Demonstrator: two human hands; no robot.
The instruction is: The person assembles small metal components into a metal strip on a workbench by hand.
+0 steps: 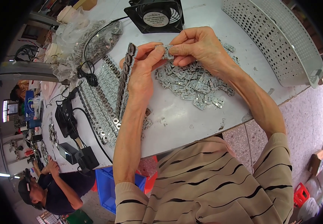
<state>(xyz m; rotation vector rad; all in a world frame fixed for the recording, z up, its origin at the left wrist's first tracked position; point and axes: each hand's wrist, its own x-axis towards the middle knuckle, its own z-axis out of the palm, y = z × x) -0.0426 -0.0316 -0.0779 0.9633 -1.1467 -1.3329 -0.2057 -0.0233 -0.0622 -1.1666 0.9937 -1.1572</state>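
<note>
Pinching 1 small metal plate (168, 52) above the far left of the loose pile (202, 86).
Left hand (143, 71) and right hand (202, 48) grip opposite ends; probably an aligning step, calling next for steadiness.

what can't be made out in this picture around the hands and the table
All in the head view:
- Small metal piece: partly covered by fingers of the left hand and right hand.
- Dark strip: whether the left hand grips it; its palm is turned away.
- Pile of metal pieces: lower ones hidden under upper ones.
- Black fan: top cut off by the upper edge.
- Clear bag: contents too small to tell.
</note>
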